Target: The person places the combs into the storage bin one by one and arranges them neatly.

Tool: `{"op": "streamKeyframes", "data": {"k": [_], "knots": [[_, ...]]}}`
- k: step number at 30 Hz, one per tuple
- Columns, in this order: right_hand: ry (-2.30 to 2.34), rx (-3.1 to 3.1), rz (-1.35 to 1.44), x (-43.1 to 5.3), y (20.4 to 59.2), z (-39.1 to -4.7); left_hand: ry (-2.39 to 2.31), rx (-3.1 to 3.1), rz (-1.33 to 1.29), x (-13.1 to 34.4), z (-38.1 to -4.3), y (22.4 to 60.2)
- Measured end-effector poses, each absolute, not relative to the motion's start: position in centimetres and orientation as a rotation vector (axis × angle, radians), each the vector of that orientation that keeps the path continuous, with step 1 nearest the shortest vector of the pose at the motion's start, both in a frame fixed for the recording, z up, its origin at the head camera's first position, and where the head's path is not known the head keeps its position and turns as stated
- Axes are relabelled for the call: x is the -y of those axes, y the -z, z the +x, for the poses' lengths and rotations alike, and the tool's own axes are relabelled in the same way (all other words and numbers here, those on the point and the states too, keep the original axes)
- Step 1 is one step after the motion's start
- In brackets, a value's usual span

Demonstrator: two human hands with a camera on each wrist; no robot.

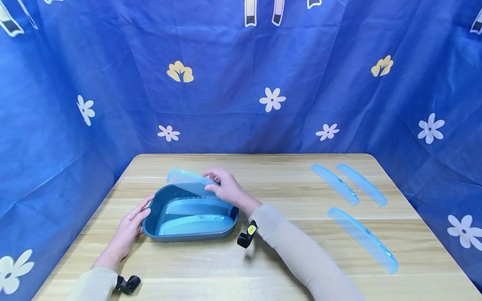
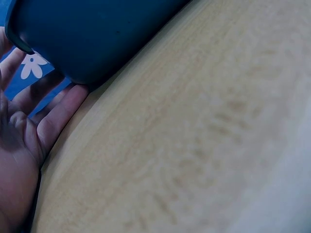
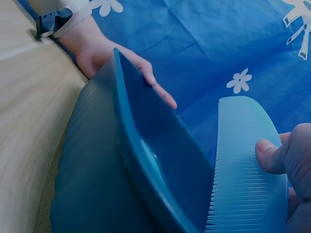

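My right hand [image 1: 228, 189] pinches a translucent blue comb [image 1: 188, 179] between thumb and fingers, over the far rim of a dark teal basin [image 1: 188, 239]. The comb's teeth point toward the basin in the head view. In the right wrist view the thumb lies on the flat of the comb [image 3: 243, 160], beside the basin wall [image 3: 97, 160]. Inside the basin lie two more blue combs, an upper one [image 1: 199, 207] and a nearer one [image 1: 196, 225]. My left hand [image 1: 132, 225] rests against the basin's left end, its fingers [image 2: 63, 114] stretched along the outside wall.
Three more blue combs lie on the wooden table [image 1: 263, 259] to the right: two at the back, a left one [image 1: 335, 184] and a right one [image 1: 362, 184], and one nearer [image 1: 363, 240]. A blue patterned curtain [image 1: 226, 104] surrounds the table's back and sides.
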State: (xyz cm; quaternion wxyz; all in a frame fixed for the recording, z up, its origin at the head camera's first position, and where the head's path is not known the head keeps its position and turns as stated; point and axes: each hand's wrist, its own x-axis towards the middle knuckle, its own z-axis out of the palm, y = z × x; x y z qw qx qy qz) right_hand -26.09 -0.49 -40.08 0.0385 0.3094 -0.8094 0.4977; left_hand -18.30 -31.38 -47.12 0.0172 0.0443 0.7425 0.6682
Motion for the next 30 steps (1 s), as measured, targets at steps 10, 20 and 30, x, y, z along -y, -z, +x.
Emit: {"op": "streamKeyframes", "data": {"k": [10,20,30], "knots": [[-1.408,2.674,1.052,1.2,41.3,-26.2,-2.047,-2.324,0.087,31.6,-18.2,47.1],[-1.022,2.88,1.144,1.8,41.5,-26.1,-2.03,-2.347,0.082,31.4,-18.3,46.9],[-0.944,2.919,1.117,2.0,41.7,-26.1,-2.032,-2.349,0.083,31.4,-18.2,46.9]]}}
